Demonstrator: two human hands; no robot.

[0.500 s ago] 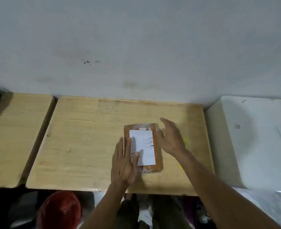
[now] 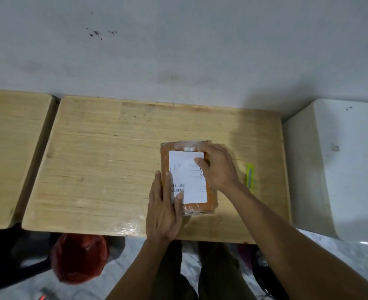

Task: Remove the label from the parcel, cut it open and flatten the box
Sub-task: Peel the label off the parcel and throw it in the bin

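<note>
An orange parcel (image 2: 165,156) wrapped in clear tape lies flat on the wooden table (image 2: 105,161), right of centre. A white label (image 2: 187,169) with barcodes covers most of its top. My left hand (image 2: 163,211) lies flat against the parcel's near left side, thumb resting on the label's lower left corner. My right hand (image 2: 218,167) rests on the parcel's right side, its fingertips on the label's upper right corner. A yellow-green box cutter (image 2: 250,175) lies on the table just right of my right wrist.
A second wooden table (image 2: 12,156) stands to the left across a narrow gap. A white block (image 2: 341,169) stands to the right. A white wall runs behind. Below the table edge are a red bag (image 2: 79,258) and my legs.
My right hand has moved from the parcel's right edge onto its top, fingertips now at the label's upper right corner. My left hand stays pressed on the near left side.
</note>
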